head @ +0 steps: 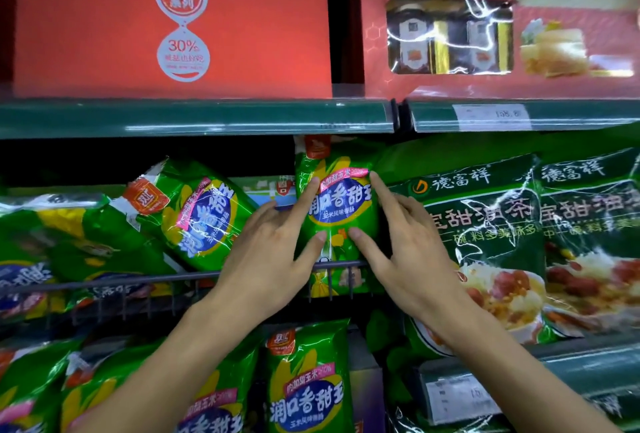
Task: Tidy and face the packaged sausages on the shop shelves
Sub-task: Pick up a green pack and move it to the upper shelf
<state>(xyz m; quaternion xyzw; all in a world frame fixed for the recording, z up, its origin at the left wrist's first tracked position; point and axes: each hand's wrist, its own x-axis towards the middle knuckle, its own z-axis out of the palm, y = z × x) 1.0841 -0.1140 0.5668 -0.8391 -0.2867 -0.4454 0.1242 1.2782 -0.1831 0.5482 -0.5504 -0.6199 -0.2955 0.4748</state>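
A green sausage pack (341, 205) with a blue and yellow label stands upright on the middle shelf behind a wire rail (138, 280). My left hand (273, 252) touches its left side with straight fingers. My right hand (398, 242) touches its right side the same way. To the left, a second green pack (197, 210) leans tilted, and more packs (45, 242) lie flat beyond it. Further green packs (308, 384) stand on the shelf below.
Large green boxed goods (502, 224) fill the shelf right of the upright pack. A red carton (173, 23) and a red gift box (485, 37) sit on the top shelf above a green price rail (207, 117).
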